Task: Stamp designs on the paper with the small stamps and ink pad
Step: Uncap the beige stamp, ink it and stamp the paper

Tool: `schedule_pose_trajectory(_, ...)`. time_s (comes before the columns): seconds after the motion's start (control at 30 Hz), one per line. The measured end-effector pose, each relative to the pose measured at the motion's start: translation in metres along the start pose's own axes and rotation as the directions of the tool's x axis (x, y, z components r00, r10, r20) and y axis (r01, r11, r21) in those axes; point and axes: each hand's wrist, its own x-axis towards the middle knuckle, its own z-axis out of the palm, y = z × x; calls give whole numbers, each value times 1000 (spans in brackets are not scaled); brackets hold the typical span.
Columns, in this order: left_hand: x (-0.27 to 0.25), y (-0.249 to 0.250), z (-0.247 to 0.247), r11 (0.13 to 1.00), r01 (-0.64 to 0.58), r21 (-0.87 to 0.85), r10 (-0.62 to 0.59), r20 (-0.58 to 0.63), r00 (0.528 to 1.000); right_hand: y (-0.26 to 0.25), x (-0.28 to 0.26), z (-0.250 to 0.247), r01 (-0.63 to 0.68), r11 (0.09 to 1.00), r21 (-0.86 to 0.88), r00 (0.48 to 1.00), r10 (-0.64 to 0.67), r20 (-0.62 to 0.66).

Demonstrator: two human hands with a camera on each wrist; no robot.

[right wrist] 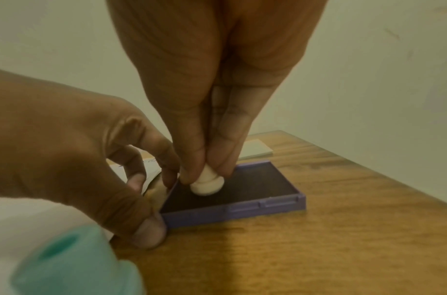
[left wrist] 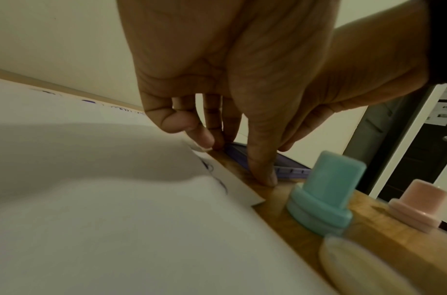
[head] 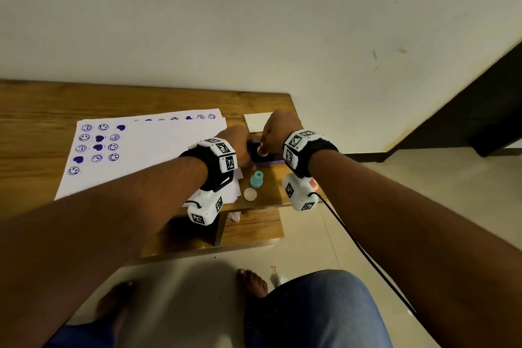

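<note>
An open purple ink pad [right wrist: 255, 191] lies near the right end of the wooden table [head: 42, 110]. My right hand [right wrist: 207, 171] pinches a small white stamp [right wrist: 208, 186] by its stem, with its round face down on the dark pad. My left hand [right wrist: 146, 199] grips the pad's left side, thumb at the near corner and fingers on the far edge. In the head view both hands cover most of the ink pad [head: 265, 159]. White paper [head: 158, 150], lying left of the pad, carries purple smileys and hearts.
A teal stamp [head: 256, 179], a pink stamp [left wrist: 419, 205] and a cream round cap [head: 250, 194] stand just in front of the pad. A white square pad [head: 258, 121] lies behind it. The table's right edge is close by; a cable hangs from my right wrist.
</note>
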Motion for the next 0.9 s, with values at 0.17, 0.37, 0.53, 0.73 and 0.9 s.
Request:
schedule_pose_trajectory(0.17,-4,2,1,1000,12,-13,-12,-18,1000,1,-3,3,21,1000,-17,999,-21,-36)
schedule_pose_trajectory(0.37,-9,2,-1,999,14,-49,-17,-62,998,19,-13,11,43,984,171,981,-10,-193)
schedule_pose_trajectory(0.53,-41,-9,-32,985,-6,-170,-14,-117,993,35,-31,-16,84,938,337,951,25,-307)
schedule_pose_trajectory(0.73,-100,-65,-62,981,86,-173,-120,-196,973,7,-48,-34,158,924,349,947,-41,-319)
schedule_pose_trajectory(0.9,-163,-149,-86,958,239,-159,-276,-272,922,-65,-61,-19,285,913,293,946,-218,-242)
